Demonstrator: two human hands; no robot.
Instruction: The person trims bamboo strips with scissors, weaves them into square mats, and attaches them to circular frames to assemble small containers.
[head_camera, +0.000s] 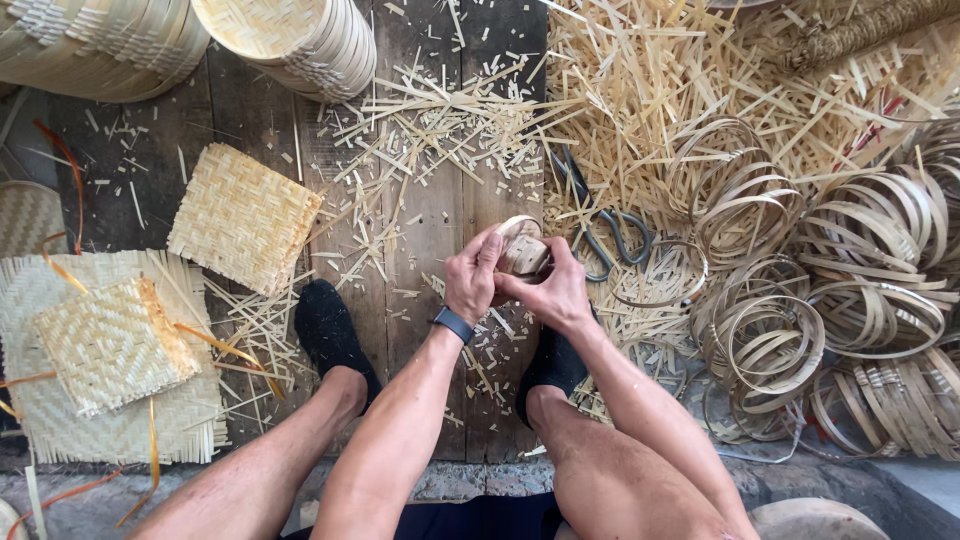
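Both my hands hold a small round woven bamboo piece (522, 245) above the dark wooden boards (430, 200). My left hand (472, 280), with a dark band on its wrist, grips the piece's left side. On the right side, my right hand (556, 290) presses thumb and fingers against the rim. Just to the right of my hands, grey scissors (600, 225) lie on bamboo strips. Feet in black socks (330, 330) rest on the boards below my hands.
Square woven bamboo mats (243, 218) lie at left, more on a larger mat (110, 345). Stacked round woven lids (300, 40) stand at the top. Loose bamboo strips (640, 90) and several bamboo hoops (860, 290) cover the right side.
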